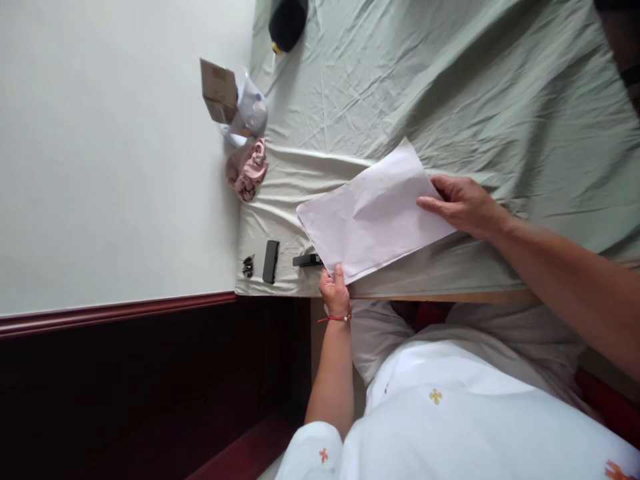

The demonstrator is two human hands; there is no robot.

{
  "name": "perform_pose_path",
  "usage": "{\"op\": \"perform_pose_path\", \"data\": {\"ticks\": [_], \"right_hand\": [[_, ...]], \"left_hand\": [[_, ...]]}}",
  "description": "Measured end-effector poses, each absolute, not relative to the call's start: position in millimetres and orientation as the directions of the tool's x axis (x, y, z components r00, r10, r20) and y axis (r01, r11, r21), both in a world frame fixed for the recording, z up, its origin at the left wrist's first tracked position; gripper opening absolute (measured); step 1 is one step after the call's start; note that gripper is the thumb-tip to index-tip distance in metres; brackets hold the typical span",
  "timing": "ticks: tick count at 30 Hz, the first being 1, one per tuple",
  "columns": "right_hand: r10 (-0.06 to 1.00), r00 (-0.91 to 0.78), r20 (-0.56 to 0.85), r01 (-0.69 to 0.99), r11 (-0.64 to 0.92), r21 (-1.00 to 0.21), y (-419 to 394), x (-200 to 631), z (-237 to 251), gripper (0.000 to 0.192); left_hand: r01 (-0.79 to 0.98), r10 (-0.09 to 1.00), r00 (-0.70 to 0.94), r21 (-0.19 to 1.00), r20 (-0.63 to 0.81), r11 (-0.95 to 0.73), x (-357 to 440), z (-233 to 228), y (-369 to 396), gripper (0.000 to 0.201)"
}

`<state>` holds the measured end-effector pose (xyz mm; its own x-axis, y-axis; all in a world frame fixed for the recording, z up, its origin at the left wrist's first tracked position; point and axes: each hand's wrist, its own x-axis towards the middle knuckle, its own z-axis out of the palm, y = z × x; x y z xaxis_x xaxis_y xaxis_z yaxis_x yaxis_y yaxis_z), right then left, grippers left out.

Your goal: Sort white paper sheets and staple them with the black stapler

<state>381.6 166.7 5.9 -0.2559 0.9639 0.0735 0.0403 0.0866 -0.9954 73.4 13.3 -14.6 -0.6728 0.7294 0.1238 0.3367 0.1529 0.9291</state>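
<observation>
A small stack of white paper sheets (375, 213) is held tilted above the green cloth, its upper face blank. My left hand (336, 293), with a red string bracelet at the wrist, pinches the near left corner, thumb on top. At the right end my right hand (460, 205) grips the edge, its thumb over the top sheet and the fingers partly hidden beneath. Just left of my left hand lies a black stapler-like object (306, 260), partly covered by the paper. A black oblong case (271, 261) rests farther left, beside a small dark clip-like item (248, 266).
A wrinkled green cloth (340, 100) covers the table. Along the white wall (125, 147) at left are a pink scrunched cloth (247, 170), a white plastic bag (251, 107) and a brown cardboard box (219, 91). A black object (289, 25) lies at the far edge.
</observation>
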Motion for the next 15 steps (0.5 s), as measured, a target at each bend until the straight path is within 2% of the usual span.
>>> {"op": "perform_pose_path", "data": {"ticks": [2,5,10,15], "right_hand": [[0.950,-0.304,0.067,0.118,0.107,-0.987,169,383,4,0.025],[0.958,-0.272,0.095,0.232,0.161,-0.959,170,385,4,0.033],[0.971,-0.217,0.103,0.318,0.170,-0.933,168,385,10,0.029],[0.979,-0.178,0.102,0.350,0.160,-0.923,165,384,15,0.025]], "left_hand": [[0.390,0.710,-0.685,0.905,0.162,0.170,75,-18,15,0.043],[0.369,0.705,-0.690,0.917,0.163,0.149,79,-18,15,0.039],[0.205,0.779,-0.624,0.974,0.053,0.098,85,-10,10,0.040],[0.235,0.745,-0.665,0.962,0.056,0.136,84,-9,16,0.049]]}}
